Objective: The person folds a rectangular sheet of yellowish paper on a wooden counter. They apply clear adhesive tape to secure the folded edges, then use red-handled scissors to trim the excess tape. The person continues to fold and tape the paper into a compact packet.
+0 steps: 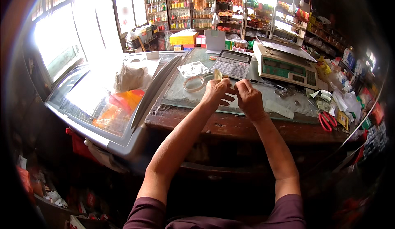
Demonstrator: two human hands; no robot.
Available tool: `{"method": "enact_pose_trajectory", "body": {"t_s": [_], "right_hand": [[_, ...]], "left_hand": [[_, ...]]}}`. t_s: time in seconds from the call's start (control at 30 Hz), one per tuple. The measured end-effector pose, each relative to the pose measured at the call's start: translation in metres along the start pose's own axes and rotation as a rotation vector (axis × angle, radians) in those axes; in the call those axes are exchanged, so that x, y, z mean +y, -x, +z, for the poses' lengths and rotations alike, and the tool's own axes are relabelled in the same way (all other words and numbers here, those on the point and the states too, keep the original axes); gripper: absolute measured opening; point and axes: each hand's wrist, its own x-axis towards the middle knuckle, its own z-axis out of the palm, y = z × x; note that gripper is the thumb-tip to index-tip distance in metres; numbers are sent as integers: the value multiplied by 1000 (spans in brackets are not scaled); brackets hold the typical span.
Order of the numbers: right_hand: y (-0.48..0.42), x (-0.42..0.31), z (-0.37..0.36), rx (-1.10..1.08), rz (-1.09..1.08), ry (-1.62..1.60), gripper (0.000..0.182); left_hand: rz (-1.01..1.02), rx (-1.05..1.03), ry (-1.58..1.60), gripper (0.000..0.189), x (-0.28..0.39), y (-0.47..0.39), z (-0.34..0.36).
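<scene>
Above the glass-topped wooden counter (182, 101), my left hand (217, 91) pinches a small folded yellowish paper (218, 74), possibly a banknote. Close beside it on the right, my right hand (248, 98) has its thumb and fingertips together at a small piece too hidden to name. Left of my hands lies a roll of tape (194, 84). Just beyond them is a large-key desktop calculator (231, 64), with a crumpled white wrapper (193, 69) to its left. Several coins (279, 92) are scattered on the glass to the right of my right hand.
A weighing scale (285, 64) stands at the back right. Red-handled scissors (327, 121) lie near the counter's right front edge, by crumpled papers (324, 96). To the left, a chest freezer (123, 136) carries a plastic bag (131, 76). Shelves of bottles (179, 10) line the back.
</scene>
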Motion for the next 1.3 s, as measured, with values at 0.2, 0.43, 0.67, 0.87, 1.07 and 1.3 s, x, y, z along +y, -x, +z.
{"method": "enact_pose_trajectory", "body": {"t_s": [0.2, 0.43, 0.67, 0.87, 1.07, 1.3], "right_hand": [[11, -31, -17, -6, -362, 78, 12], [29, -99, -54, 199, -102, -240, 11], [30, -108, -71, -79, 635, -696, 15], [15, -147, -77, -518, 792, -976, 14], [12, -176, -72, -563, 618, -935, 12], [18, -195, -61, -583, 787, -1126, 15]], "left_hand": [[166, -67, 205, 51, -17, 48, -7], [247, 60, 447, 22, -65, 113, -23], [182, 97, 345, 19, -78, 161, -28], [248, 85, 448, 18, -82, 195, -28], [247, 55, 618, 20, -83, 221, -46], [288, 184, 616, 24, -82, 235, -56]]}}
